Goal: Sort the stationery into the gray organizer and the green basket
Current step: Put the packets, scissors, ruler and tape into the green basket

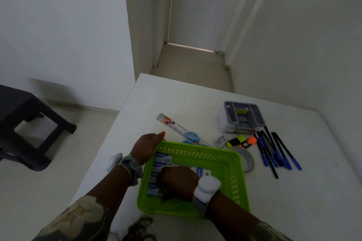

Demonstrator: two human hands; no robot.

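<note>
The green basket sits at the surface's near edge. Left hand grips its rim; right hand apparently pinches small packets inside: light, slippery; grasp by edges.

Dim, soft, wide-angle edge distortion

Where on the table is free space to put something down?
Bare table lies beyond the ruler and gray organizer, and right of the pens. It is crowded between the green basket, scissors, highlighters and tape.
</note>
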